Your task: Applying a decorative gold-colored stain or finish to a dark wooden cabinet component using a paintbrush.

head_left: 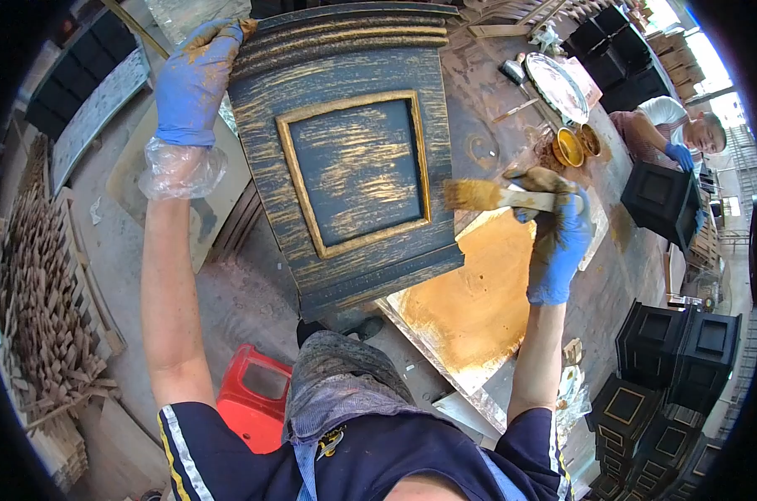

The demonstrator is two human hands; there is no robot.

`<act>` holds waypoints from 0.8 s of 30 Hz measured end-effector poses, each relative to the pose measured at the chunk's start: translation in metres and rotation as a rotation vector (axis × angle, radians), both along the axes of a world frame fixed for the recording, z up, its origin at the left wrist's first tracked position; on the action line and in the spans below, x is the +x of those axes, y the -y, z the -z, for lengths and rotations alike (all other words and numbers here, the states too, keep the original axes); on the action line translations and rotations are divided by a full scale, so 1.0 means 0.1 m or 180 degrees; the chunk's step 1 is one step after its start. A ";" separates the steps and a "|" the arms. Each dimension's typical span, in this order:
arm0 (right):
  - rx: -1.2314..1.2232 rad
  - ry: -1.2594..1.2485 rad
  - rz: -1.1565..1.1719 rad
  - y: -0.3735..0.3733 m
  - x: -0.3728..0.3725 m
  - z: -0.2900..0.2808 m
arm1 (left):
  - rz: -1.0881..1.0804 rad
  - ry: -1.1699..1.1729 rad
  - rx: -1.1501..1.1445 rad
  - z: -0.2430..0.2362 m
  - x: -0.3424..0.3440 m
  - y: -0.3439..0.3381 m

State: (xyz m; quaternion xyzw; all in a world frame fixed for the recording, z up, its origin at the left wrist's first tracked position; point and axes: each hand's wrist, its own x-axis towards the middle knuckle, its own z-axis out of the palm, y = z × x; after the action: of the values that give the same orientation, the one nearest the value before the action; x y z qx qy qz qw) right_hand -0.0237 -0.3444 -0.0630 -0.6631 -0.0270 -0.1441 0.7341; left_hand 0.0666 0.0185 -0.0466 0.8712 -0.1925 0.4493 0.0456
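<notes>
A dark wooden box with brushed gold streaks, a ridged top moulding and a gilded square frame on its face stands tilted before me. My left hand, in a stained blue glove with plastic wrapped at the wrist, is closed on its upper left corner. My right hand, in a stained blue glove, holds a flat paintbrush, its gold-stained bristles at the right edge of the frame. Below the brush lies an ochre-smeared board. Small bowls of gold paint and an oval silver tray sit beyond.
At right, a co-worker in blue gloves holds a black box. Stacked black boxes fill the lower right. A red stool is below me; wood pieces are heaped at left.
</notes>
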 end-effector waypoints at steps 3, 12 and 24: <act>-0.0189 0.0321 0.0319 -0.19 0.02 -0.22 | 0.0002 -0.0121 -0.0307 0.02 -0.01 0.07; -0.2090 0.0873 0.1592 -0.70 0.15 -0.46 | -0.0114 -0.0525 -0.0838 0.01 -0.03 0.14; -0.1558 0.0919 0.1266 -0.85 0.05 -0.55 | 0.0130 -0.1026 -0.1885 0.05 -0.03 0.17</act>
State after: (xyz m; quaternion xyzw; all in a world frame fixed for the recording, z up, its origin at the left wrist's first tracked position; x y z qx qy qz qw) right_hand -0.0184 -0.2593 -0.0082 -0.7846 -0.0346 -0.3659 0.4994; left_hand 0.0641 0.0011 -0.0512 0.8759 -0.0614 0.3411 0.3355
